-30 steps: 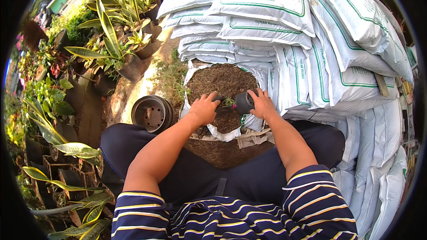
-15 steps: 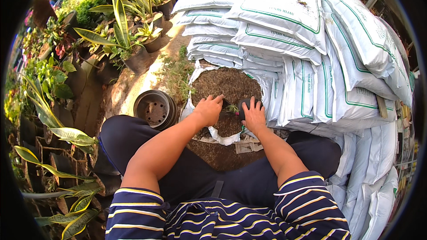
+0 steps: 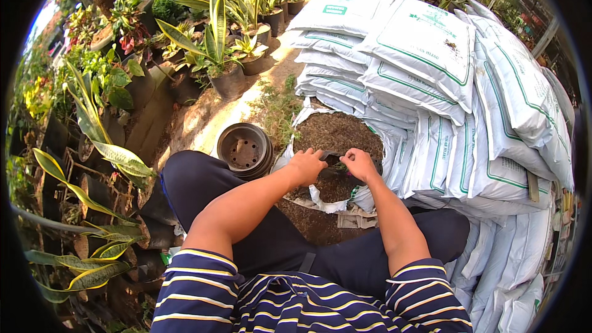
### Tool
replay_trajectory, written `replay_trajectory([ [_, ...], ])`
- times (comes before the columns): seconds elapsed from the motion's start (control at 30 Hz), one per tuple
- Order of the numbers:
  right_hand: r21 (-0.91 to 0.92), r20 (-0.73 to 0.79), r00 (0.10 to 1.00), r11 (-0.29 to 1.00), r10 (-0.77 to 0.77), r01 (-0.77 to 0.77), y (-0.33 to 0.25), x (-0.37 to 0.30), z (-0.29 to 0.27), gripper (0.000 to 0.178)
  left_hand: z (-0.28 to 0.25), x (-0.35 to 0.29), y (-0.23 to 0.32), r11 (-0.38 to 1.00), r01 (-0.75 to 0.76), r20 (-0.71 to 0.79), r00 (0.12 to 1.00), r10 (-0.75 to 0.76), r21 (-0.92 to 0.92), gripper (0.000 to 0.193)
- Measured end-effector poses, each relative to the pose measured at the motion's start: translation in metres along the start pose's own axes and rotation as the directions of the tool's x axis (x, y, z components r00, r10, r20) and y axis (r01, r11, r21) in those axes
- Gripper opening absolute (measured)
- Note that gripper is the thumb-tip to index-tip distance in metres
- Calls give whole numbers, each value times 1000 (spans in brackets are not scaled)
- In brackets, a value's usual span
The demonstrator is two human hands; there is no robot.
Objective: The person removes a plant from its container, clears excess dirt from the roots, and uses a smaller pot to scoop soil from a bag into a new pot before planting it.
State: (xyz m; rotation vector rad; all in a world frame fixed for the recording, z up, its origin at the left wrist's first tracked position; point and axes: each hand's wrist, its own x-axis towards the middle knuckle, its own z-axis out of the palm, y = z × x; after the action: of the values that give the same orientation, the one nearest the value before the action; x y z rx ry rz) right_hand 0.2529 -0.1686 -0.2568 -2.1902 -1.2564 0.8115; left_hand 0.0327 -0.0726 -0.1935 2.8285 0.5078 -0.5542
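An open white sack (image 3: 327, 205) of brown potting soil (image 3: 339, 132) stands in front of my crossed legs. Over it, my left hand (image 3: 306, 166) and my right hand (image 3: 359, 164) pinch opposite sides of the rim of a small black plant bag (image 3: 333, 155). The fingers of both hands are closed at that rim. A bit of green shows inside the bag, partly hidden by the hands and shade. Just left of the sack sits a stack of dark round plastic pots (image 3: 245, 150) with holes in the bottom.
Full white bags with green print (image 3: 419, 43) are piled high at the right, close against the sack. Potted snake plants (image 3: 216, 40) line the left and far left. A weedy green plant (image 3: 277, 108) grows beside the sack.
My right hand has shifted from lying over the black plant bag's side to pinching its rim. My left hand has come in to the rim too. The view has swung left.
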Motion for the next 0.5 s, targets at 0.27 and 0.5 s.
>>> replay_trajectory([
  [0.27,-342,32,988,930,152,-132,-34,-6,5,33,11,-6,2,995,-84,-201,975,94,58,49],
  [0.5,-220,76,988,968,136,-117,-8,14,19,31,13,2,11,983,-178,-166,969,183,43,39],
])
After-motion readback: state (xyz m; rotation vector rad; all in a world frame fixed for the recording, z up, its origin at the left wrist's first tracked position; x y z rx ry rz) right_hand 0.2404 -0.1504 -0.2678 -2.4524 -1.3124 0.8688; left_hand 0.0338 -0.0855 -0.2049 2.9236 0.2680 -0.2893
